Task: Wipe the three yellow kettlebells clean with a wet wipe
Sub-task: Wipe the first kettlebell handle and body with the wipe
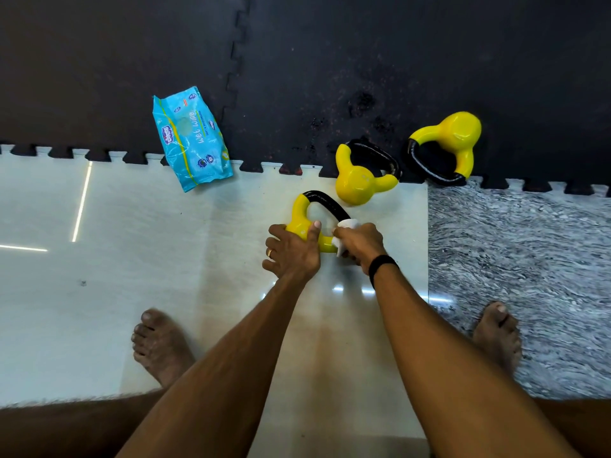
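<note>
**Inspector:** Begin at the left; what lies there?

**Assistant:** A blue wet wipe packet (191, 138), lying flat across the toothed edge of the black foam mat (330, 61); its far end is on the mat, its near end on the pale tile floor (99, 292); nothing touches it.

**Inspector:** The hands?

**Assistant:** Left hand (292, 254) closed over the yellow body of the nearest kettlebell (302, 216), thumb up its side, a ring on one finger; that kettlebell lies tipped on the pale tile, black handle pointing toward the mat edge. Right hand (358, 242) closed around a bunched white wipe (345, 226), pressing it where the black handle meets the yellow horn; a black band on that wrist; how much of the handle the fingers enclose, I cannot tell.

**Inspector:** And further right?

**Assistant:** A second kettlebell (357, 183) on its side, straddling the mat edge, yellow body on the tile, handle on the mat; it is near the first but apart. A third kettlebell (458, 133) lies on the mat just inside its near edge, beside the grey marbled floor (529, 259); both untouched. A bare foot stands at each side, near the frame's lower part.
</note>
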A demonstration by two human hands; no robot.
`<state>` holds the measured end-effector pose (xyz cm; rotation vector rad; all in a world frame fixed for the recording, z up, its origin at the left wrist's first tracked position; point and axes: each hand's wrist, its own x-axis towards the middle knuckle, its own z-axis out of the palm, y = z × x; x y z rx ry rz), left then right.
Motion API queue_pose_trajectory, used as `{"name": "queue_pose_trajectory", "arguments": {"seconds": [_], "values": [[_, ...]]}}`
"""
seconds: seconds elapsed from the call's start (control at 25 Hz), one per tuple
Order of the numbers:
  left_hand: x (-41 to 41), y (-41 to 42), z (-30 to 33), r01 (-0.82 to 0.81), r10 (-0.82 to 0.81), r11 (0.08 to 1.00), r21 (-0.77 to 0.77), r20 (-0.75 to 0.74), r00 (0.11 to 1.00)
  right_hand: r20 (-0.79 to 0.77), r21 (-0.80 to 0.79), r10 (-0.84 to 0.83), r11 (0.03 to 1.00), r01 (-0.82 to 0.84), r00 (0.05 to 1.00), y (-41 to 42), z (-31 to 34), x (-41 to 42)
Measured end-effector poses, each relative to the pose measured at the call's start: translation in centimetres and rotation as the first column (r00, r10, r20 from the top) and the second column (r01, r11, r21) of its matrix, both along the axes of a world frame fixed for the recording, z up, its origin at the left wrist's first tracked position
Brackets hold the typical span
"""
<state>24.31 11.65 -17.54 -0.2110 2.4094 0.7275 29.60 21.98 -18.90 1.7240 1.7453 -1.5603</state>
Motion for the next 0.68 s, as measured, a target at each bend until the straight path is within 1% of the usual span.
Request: {"name": "queue_pose_trajectory", "arguments": {"seconds": [0.08, 0.16, 0.24, 0.32, 0.36, 0.4, 0.44, 0.48, 0.52, 0.56, 0.6, 0.64, 0.68], "values": [[0.1, -0.4, -0.1, -0.005, 0.005, 1.000, 0.029, 0.010, 1.000, -0.130, -0.157, -0.145, 0.980, 0.124, 0.981, 0.0, -0.1, 1.4], [0.1, -0.8, -0.3, -0.003, 0.002, 0.999, 0.054, 0.020, 1.000, -0.211, -0.296, -0.252, 0.937, 0.184, 0.945, 0.0, -0.6, 2.6], [0.1, -1.0, -0.4, 0.004, -0.005, 0.998, 0.063, 0.018, 1.000, -0.253, -0.408, -0.342, 0.886, 0.221, 0.905, -0.1, -0.8, 3.0], [0.1, -1.0, -0.4, 0.010, -0.011, 0.998, 0.058, 0.004, 1.000, -0.230, -0.439, -0.423, 0.849, 0.294, 0.876, -0.4, -0.4, 2.6], [0.1, -1.0, -0.4, 0.014, -0.014, 0.998, 0.053, -0.004, 1.000, -0.203, -0.402, -0.439, 0.853, 0.334, 0.875, -0.5, -0.3, 2.2], [0.2, -1.0, -0.4, 0.015, -0.014, 0.999, 0.047, -0.011, 1.000, -0.171, -0.315, -0.433, 0.875, 0.367, 0.885, -0.6, 0.1, 1.5], [0.2, -0.9, -0.4, 0.012, -0.012, 0.999, 0.038, -0.019, 1.000, -0.130, -0.187, -0.400, 0.908, 0.374, 0.907, -0.8, 0.5, 0.7], [0.3, -0.8, -0.5, 0.008, -0.008, 1.000, 0.026, -0.026, 1.000, -0.073, -0.014, -0.327, 0.945, 0.327, 0.942, -1.0, 0.8, 0.0], [0.3, -0.8, -0.5, 0.007, -0.007, 1.000, 0.009, -0.032, 0.999, 0.016, 0.157, -0.235, 0.960, 0.230, 0.972, -1.1, 1.2, -0.7], [0.4, -0.7, -0.5, 0.011, -0.011, 1.000, -0.007, -0.036, 0.999, 0.097, 0.274, -0.146, 0.955, 0.114, 0.984, -1.3, 1.7, -1.2], [0.4, -0.6, -0.5, 0.018, -0.019, 1.000, -0.020, -0.035, 0.999, 0.149, 0.335, -0.066, 0.942, 0.013, 0.987, -1.4, 2.1, -1.6], [0.5, -0.6, -0.5, 0.023, -0.024, 0.999, -0.030, -0.033, 0.999, 0.162, 0.360, -0.007, 0.931, -0.052, 0.987, -1.3, 2.1, -1.6], [0.5, -0.5, -0.5, 0.022, -0.023, 0.999, -0.038, -0.031, 0.999, 0.156, 0.351, 0.035, 0.932, -0.088, 0.987, -1.1, 1.9, -1.5]]}}
